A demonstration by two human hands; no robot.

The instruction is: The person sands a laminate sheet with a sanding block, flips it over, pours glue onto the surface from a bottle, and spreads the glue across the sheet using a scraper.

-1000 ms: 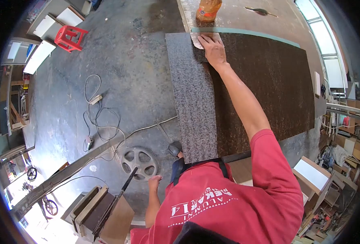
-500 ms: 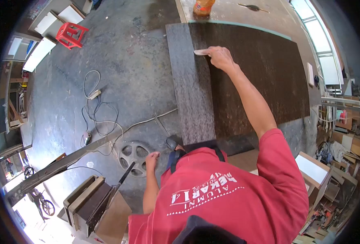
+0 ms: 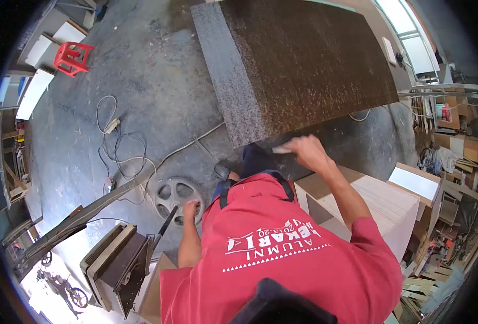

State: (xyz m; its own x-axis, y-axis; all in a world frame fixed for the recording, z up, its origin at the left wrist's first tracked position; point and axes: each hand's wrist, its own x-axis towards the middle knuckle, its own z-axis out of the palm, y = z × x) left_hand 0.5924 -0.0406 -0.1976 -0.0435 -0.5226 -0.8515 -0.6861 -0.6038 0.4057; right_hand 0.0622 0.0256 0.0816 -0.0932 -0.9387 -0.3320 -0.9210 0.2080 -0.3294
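My right hand (image 3: 310, 153) is closed round a pale flat scraper-like piece (image 3: 283, 149), just off the near edge of a large dark brown panel (image 3: 309, 59). The piece is slightly blurred. Along the left side of the panel runs a grey speckled strip (image 3: 229, 70). My left hand (image 3: 191, 208) hangs low with its fingers curled and nothing visible in them. Below it, or beside it, lies a grey spoked wheel-shaped disc (image 3: 166, 193) near the floor; contact between them cannot be made out.
Cables with a socket block (image 3: 111, 126) lie on the floor at left. A red stool (image 3: 73, 58) stands at upper left. A pale wooden cabinet (image 3: 379, 200) is close to my right arm. A dark boxy unit (image 3: 112, 264) with a black rod stands at lower left.
My right hand has drawn the pale piece from the panel's far end over the strip to beyond the near edge. The view has shifted, and the bottle is out of sight.
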